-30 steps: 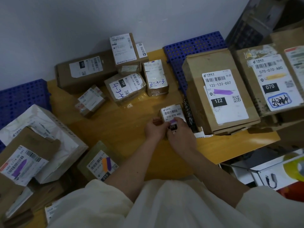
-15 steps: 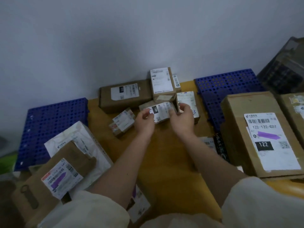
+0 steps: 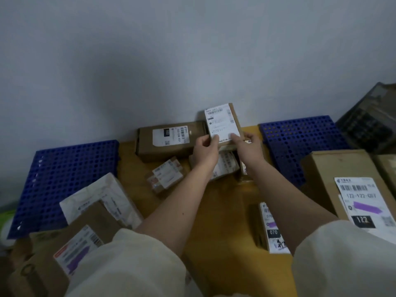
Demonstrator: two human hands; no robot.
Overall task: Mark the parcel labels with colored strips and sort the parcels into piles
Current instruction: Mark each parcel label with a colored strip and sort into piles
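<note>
at the far left a blue perforated mat (image 3: 64,181) is lying on the wooden table (image 3: 214,211), and in front of it a white soft mailer (image 3: 102,198) and a brown parcel with a purple strip (image 3: 79,254) are resting together. further in, a long brown box marked 032 (image 3: 169,138) is lying against the wall, with a small taped parcel (image 3: 165,175) just before it. in the middle, the left hand (image 3: 204,154) is gripping the lower left edge of the small upright box (image 3: 222,123), thumb pressing on its white label. this box is standing at the back of the table, near the wall, over other small parcels. it is probably light and stiff, and the label looks smooth, so taking it by the two cardboard sides seems safer. the right hand (image 3: 249,150) is holding the lower right edge in the same way, both forearms stretching forward and nearly parallel. at the right a large box marked 122 (image 3: 342,181) is already carrying a purple strip
</note>
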